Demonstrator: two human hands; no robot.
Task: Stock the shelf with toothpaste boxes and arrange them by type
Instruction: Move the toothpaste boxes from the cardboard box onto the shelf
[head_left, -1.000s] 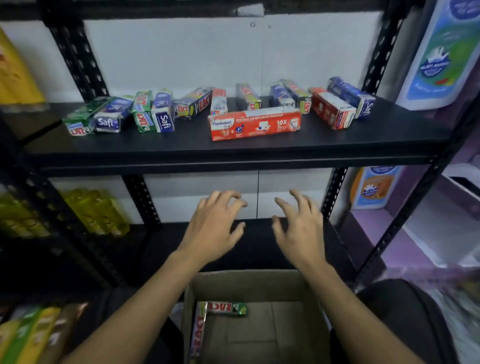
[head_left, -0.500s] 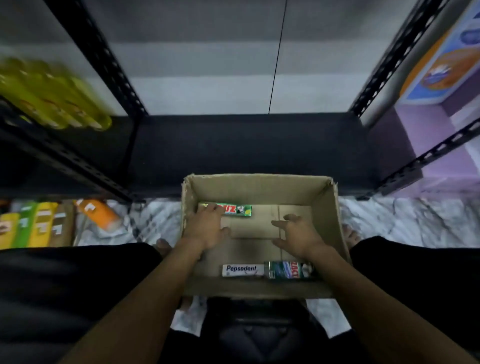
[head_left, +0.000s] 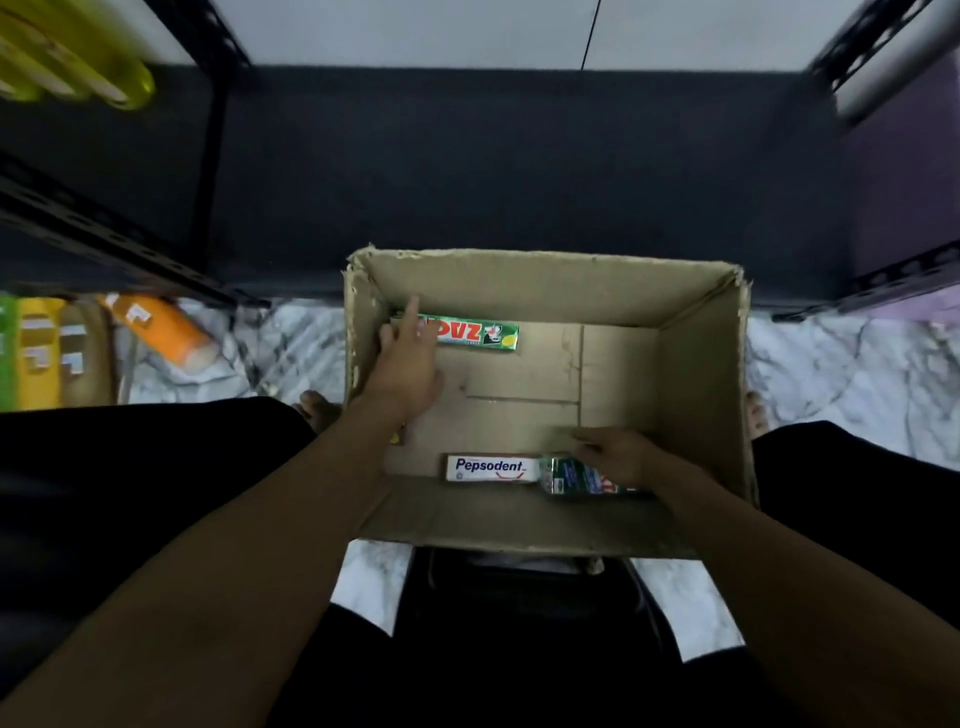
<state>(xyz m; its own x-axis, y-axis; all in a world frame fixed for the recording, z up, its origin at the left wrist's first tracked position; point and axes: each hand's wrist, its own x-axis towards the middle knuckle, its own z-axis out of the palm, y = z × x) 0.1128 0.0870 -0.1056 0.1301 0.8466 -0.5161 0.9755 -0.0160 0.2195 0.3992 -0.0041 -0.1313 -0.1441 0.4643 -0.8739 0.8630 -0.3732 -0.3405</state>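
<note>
Black trousers (head_left: 130, 467) fill the near edge, knees spread to either side, and both bare forearms reach forward from there into an open cardboard carton (head_left: 519, 519) sitting on the marble floor (head_left: 831, 374).

Nearest stuff inside the carton: a white Pepsodent box (head_left: 491, 468) lies flat along the near wall. End to end with it on the right is a dark green toothpaste box (head_left: 569, 478). The right hand (head_left: 621, 460) is down on the right part of that dark green one, fingers pointing left across it. Honestly can't tell if it's actually gripping or just resting, since the hand hides its own fingertips.

Further in, the rest of the carton floor is just bare cardboard flaps. Up at the far left corner there's a bright green toothpaste box (head_left: 478, 335) with red lettering, lying flat along the far wall. The left hand (head_left: 408, 366) sits on its left end with the index finger stretched straight toward the far wall and the thumb out to the left, so spread rather than curled round it.

Past the carton is the dark bottom shelf (head_left: 519, 171) of the black metal rack. An orange bottle (head_left: 161, 332) lies tipped on the floor off to the left, and blurry yellow bottles (head_left: 78, 57) are at far left.
</note>
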